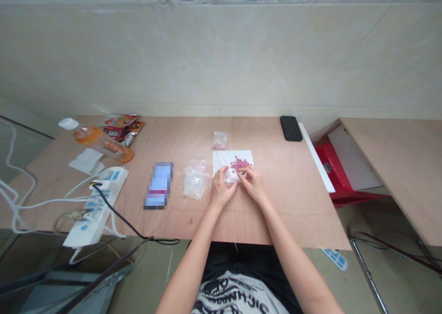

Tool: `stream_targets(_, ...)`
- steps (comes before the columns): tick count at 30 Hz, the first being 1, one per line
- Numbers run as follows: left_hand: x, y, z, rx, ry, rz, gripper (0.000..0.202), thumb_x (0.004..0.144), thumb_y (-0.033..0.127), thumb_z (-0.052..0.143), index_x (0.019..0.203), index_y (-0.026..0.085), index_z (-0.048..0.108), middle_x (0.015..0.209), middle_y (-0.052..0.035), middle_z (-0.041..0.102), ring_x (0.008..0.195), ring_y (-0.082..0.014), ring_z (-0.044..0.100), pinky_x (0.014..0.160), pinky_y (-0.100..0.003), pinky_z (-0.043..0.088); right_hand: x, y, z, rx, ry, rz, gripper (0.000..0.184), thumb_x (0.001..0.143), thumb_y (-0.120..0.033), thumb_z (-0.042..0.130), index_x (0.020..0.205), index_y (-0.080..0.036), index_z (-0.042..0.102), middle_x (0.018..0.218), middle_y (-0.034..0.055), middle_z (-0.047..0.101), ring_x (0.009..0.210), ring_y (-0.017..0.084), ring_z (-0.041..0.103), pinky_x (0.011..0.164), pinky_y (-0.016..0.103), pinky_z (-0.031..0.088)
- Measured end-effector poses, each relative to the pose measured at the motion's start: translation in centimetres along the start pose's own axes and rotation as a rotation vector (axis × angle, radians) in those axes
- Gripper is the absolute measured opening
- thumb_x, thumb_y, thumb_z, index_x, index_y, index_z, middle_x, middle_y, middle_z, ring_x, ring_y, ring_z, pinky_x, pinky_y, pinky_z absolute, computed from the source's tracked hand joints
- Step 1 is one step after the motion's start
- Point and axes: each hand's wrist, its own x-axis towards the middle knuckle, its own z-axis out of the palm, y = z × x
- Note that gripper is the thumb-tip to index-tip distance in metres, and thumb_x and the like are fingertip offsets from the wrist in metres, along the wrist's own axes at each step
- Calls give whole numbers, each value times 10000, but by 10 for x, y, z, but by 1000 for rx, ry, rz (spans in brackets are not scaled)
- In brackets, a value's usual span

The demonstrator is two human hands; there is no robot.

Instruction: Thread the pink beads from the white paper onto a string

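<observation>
Here we are in a bare, makeshift workroom, folks: an unfinished plywood table [293, 203] up against a plain scuffed wall [221, 56], a second plywood table [390, 166] just off to the right, power strips [98, 208] trailing white cables [20, 205], and a bare grey floor [397, 277] underneath

Round pink beads [239, 163] sit on a white paper sheet [221, 160] on a pale tan wooden table [276, 203], with a black phone [291, 128] far right, a red frame [336, 169] beyond the right edge, an orange bottle [103, 144] far left, and a black shirt with white lettering [238, 295] nearest.
</observation>
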Motion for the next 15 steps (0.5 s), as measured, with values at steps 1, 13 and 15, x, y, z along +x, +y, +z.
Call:
stream_targets(1, 0, 0, 0, -10, -1, 2, 593, 672, 160, 675, 1204, 197, 414, 1134, -93, 583, 1073, -217, 567, 951, -392, 453, 0, 0, -1, 57, -33, 21, 193, 863, -334, 519, 907, -199, 649, 855, 50, 634, 640, 147, 526, 615, 278, 440)
stream_targets(13, 0, 1, -1, -45, 5, -7, 583, 671, 151, 674, 1194, 205, 421, 1119, -85, 597, 1062, -213, 582, 950, -395, 460, 17, 1, -4, 168, -258, 89, 223, 834, -345, 547, 910, -182, 678, 828, 28, 682, 545, 109, 505, 532, 233, 398)
stream_targets(15, 1, 2, -1, -44, 9, -7, 586, 669, 145, 673, 1194, 204, 421, 1118, -84, 596, 1061, -211, 582, 950, -393, 460, 19, 4, -5, 172, -259, 89, 213, 831, -337, 553, 898, -179, 679, 842, 30, 684, 557, 110, 509, 536, 232, 394)
